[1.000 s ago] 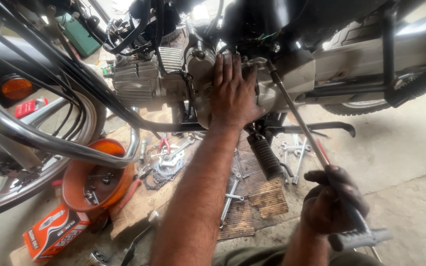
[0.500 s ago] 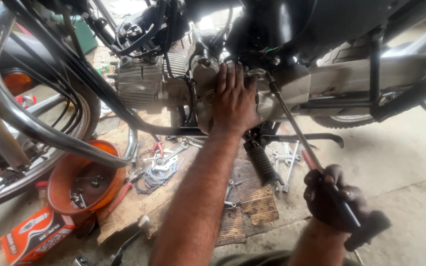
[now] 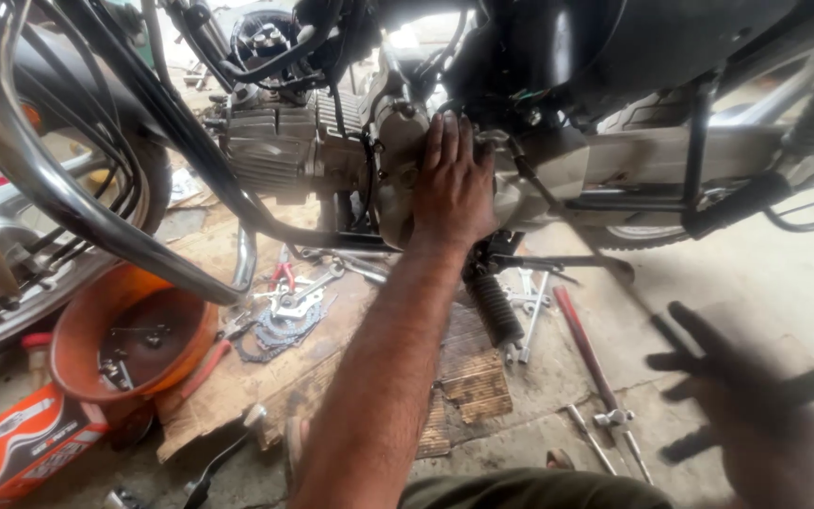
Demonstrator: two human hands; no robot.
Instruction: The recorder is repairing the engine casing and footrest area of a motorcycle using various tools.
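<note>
Grey metal, oily and dull, lies under our left hand (image 3: 452,184): the palm is pressed flat against the engine side cover (image 3: 520,184) of the motorcycle, fingers straight and together, gripping nothing. Our right hand (image 3: 756,405) hangs low at the right, blurred, fingers spread wide, and we cannot tell whether it touches the dark kick lever (image 3: 605,273) that slants down from the engine toward it.

Just below the left wrist we see the ribbed black footpeg (image 3: 494,306) sticking out from the frame. Left of the hand sits the finned cylinder (image 3: 266,146), with a chrome guard bar (image 3: 96,212) curving in front of it.

On the floor a piece of cardboard (image 3: 463,377) carries spanners (image 3: 308,287) and a loose chain (image 3: 284,330). An orange basin (image 3: 77,349) with small parts stands at the left, an orange carton (image 3: 11,448) beside it. A red-handled tool (image 3: 581,344) lies on the concrete near the right hand.
</note>
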